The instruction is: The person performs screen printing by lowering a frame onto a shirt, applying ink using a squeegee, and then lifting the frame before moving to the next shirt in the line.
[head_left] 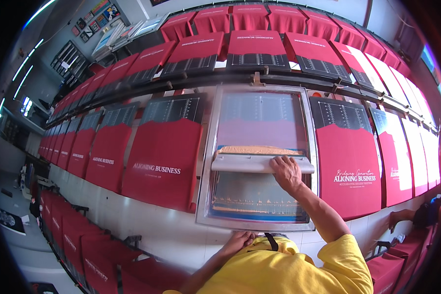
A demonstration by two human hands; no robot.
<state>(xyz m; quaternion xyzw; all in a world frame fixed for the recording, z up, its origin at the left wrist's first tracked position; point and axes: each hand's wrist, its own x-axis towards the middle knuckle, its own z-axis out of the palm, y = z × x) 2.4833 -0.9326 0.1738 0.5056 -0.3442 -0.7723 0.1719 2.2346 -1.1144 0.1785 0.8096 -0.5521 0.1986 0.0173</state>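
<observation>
Head view: right fingers (281,163) grip a grey bar (242,163); left fingers (248,238), can't tell; red cloths (164,142) show white writing (157,169).

The red shirt (348,157) just right of the framed screen (259,226) is carrying a line of white cursive, bold white capitals under it, and smaller white lines below. The red shirt (164,142) just left of the screen is showing the same bold capitals above a small line, too fine to make out. Red shirts (256,41) in the row behind are bearing white capitals too. The black board (340,113) above the right-hand shirt is displaying white scale marks, their figures too small to tell.
</observation>
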